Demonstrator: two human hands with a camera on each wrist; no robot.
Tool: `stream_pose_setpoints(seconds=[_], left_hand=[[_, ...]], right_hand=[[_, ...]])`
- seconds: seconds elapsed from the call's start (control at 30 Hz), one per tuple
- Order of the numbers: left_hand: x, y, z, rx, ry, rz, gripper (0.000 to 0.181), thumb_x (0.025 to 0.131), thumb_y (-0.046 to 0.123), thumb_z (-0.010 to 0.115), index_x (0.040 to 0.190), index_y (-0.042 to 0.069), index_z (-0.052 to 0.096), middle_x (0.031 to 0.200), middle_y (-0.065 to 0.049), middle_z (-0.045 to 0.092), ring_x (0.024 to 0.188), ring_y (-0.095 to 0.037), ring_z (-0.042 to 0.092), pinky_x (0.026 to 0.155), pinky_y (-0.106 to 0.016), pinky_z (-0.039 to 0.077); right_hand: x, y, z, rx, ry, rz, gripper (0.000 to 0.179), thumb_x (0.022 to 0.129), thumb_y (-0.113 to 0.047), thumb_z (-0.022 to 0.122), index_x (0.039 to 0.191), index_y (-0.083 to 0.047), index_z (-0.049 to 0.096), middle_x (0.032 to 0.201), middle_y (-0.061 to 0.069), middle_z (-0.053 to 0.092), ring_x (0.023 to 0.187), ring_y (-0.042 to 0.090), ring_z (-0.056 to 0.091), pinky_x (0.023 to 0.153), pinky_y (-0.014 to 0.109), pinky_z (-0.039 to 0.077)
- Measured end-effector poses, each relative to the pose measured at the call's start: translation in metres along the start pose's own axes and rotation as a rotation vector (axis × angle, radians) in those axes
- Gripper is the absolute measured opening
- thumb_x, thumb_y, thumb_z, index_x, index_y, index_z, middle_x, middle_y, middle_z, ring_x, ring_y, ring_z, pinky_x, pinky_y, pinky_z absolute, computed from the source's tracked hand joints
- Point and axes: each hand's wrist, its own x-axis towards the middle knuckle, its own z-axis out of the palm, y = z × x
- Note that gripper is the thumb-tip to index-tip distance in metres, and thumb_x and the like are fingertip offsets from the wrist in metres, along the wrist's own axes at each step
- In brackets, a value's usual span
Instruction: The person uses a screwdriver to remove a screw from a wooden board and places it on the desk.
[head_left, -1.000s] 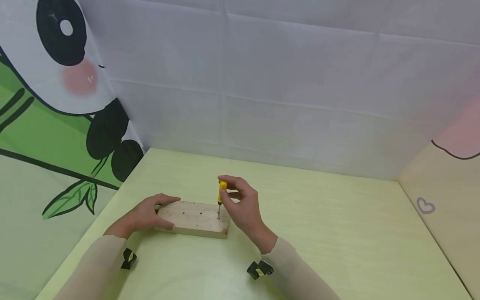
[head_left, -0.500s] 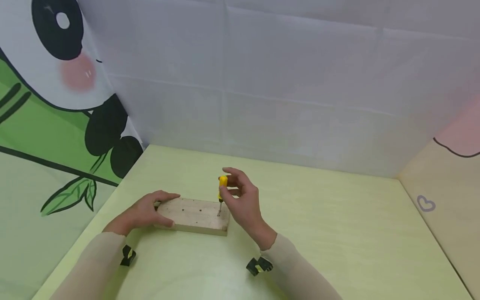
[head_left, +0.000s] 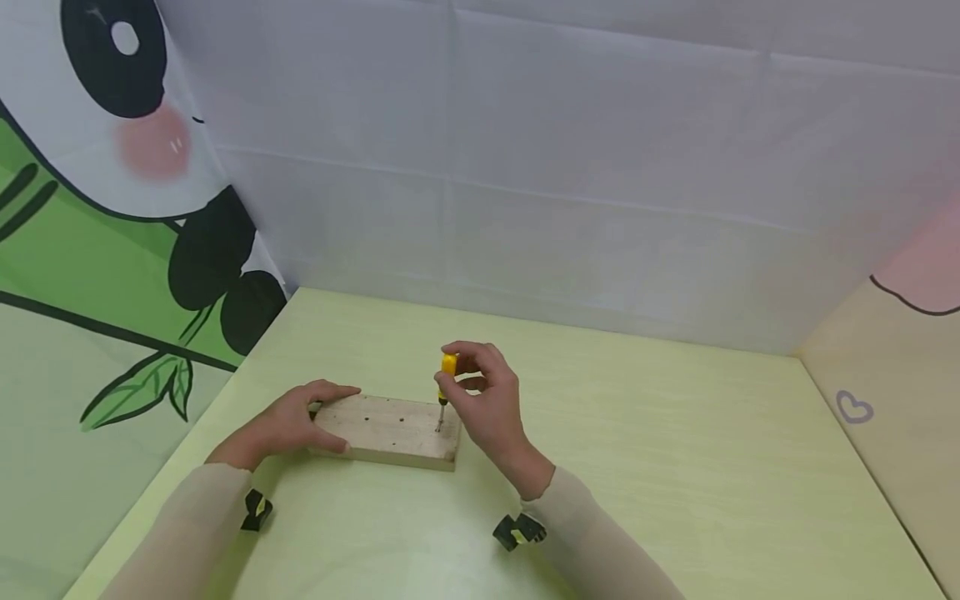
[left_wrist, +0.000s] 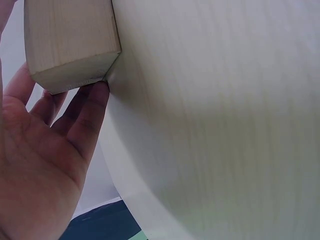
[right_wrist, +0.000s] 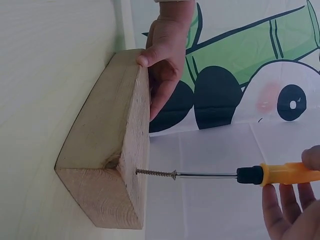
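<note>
A pale wooden block [head_left: 386, 442] with several small dark holes in its top lies flat on the table. My left hand [head_left: 283, 423] grips its left end, thumb along the near side and fingers at the far side and end. In my right hand [head_left: 491, 408] is a screwdriver [right_wrist: 285, 174] with a yellow handle and black collar, held between thumb and fingers. Its steel shaft meets the head of a screw [right_wrist: 157, 173], whose tip is in the block's top face near the right end. Most of the screw's thread shows above the wood.
The pale yellow table [head_left: 675, 467] stretches around the block. White cloth [head_left: 562, 167] hangs behind it, and a panda-and-bamboo print [head_left: 150, 250] stands at the left. On both wrists are small black camera mounts [head_left: 519, 532].
My right fingers lift off the handle's top, then close back around it. The screwdriver stays over the screw with a slight shift in tilt. My left hand and the block keep their place.
</note>
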Motion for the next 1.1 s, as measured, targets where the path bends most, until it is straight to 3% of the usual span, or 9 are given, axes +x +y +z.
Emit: stream_pose_setpoints(seconds=[0.27,0.5,0.67,0.93,1.1], left_hand=[[-0.001,0.001,0.0,-0.005,0.001,-0.007,0.086,0.061,0.041,0.089,0.137,0.02,0.055,0.141,-0.015,0.05,0.121,-0.035,0.048,0.095,-0.052,0.043],[0.0,0.001,0.0,0.004,-0.002,-0.008,0.085,0.061,0.042,0.088,0.137,0.021,0.055,0.141,-0.015,0.049,0.123,-0.036,0.047,0.096,-0.054,0.042],[0.0,0.001,0.0,0.007,-0.001,-0.008,0.085,0.061,0.042,0.088,0.137,0.021,0.055,0.141,-0.015,0.049,0.123,-0.037,0.046,0.096,-0.054,0.042],[0.0,0.001,0.001,0.006,0.0,-0.011,0.086,0.061,0.042,0.088,0.137,0.02,0.054,0.141,-0.016,0.049,0.124,-0.038,0.046,0.098,-0.057,0.041],[-0.001,0.002,0.001,0.005,0.004,-0.008,0.086,0.061,0.041,0.088,0.137,0.02,0.054,0.141,-0.016,0.05,0.122,-0.036,0.047,0.095,-0.053,0.042]], right_hand=[[-0.001,0.001,-0.001,-0.015,0.01,-0.033,0.027,0.085,0.011,0.059,0.112,0.005,0.062,0.1,0.024,0.063,0.084,0.033,0.064,0.071,0.041,0.058],[-0.002,0.037,0.001,0.027,0.008,-0.051,0.026,0.086,-0.003,0.069,0.111,-0.007,0.067,0.101,0.013,0.062,0.086,0.024,0.063,0.071,0.031,0.057],[-0.002,0.036,0.002,0.035,0.004,-0.074,0.028,0.086,-0.002,0.069,0.113,-0.007,0.066,0.099,0.013,0.059,0.087,0.027,0.064,0.072,0.027,0.057],[-0.002,0.033,-0.001,-0.007,-0.011,-0.057,0.03,0.084,0.004,0.063,0.112,-0.009,0.061,0.1,0.009,0.065,0.088,0.019,0.065,0.071,0.035,0.058],[-0.003,0.034,-0.001,-0.013,-0.01,-0.063,0.03,0.084,0.004,0.064,0.111,-0.008,0.061,0.102,0.01,0.064,0.087,0.021,0.064,0.071,0.035,0.058]])
